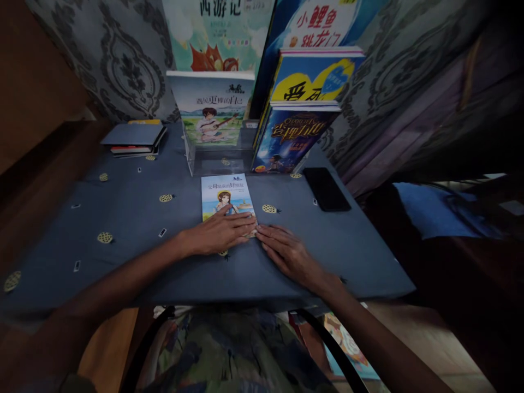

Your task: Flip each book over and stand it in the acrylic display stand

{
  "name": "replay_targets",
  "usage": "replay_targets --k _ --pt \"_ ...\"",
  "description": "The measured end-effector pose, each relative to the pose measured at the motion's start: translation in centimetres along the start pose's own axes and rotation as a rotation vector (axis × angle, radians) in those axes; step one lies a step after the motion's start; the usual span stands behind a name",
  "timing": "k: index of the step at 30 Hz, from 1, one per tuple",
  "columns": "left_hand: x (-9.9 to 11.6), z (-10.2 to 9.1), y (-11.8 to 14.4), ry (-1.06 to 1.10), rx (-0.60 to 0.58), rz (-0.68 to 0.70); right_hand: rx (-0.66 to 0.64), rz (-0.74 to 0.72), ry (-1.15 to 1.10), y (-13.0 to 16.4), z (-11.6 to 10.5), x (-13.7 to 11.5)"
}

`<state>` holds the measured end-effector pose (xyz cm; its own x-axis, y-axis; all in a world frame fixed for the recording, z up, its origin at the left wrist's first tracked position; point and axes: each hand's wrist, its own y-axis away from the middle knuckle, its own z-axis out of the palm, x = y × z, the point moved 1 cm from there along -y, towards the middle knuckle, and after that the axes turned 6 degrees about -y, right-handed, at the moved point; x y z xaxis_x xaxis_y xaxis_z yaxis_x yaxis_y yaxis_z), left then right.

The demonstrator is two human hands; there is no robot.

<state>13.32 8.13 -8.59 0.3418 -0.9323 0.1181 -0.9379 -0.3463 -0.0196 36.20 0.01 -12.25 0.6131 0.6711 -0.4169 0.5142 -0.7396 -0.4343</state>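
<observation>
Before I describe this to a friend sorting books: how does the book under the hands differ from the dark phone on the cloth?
The book has a pale, illustrated cover; the phone is plain black. The left hand rests flat on the book and the right hand touches its near corner; the phone lies untouched off to the right. The book sits mid-table; the phone is near the right edge. Both lie flat on the blue tablecloth.

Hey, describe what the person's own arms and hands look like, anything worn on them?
Both forearms are bare up to where they leave the frame, with no sleeves in view. The left hand and the right hand wear no gloves. No watch, bracelet or ring can be made out in the dim light. Fingers look slim with short nails.
</observation>
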Motion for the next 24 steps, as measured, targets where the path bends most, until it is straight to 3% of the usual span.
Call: replay_targets --k 5,13,24 --pt "1.0 1.1 0.3 -0.079 0.036 -0.031 -0.023 0.028 -0.014 0.0 0.1 0.1" --pt "4.8 3.0 2.3 -0.2 0.07 -0.155 0.007 -0.009 -0.017 0.0 0.0 -0.2" --pt "6.0 2.9 4.7 -0.246 0.091 -0.227 0.026 -0.014 -0.017 0.4 0.3 0.2"
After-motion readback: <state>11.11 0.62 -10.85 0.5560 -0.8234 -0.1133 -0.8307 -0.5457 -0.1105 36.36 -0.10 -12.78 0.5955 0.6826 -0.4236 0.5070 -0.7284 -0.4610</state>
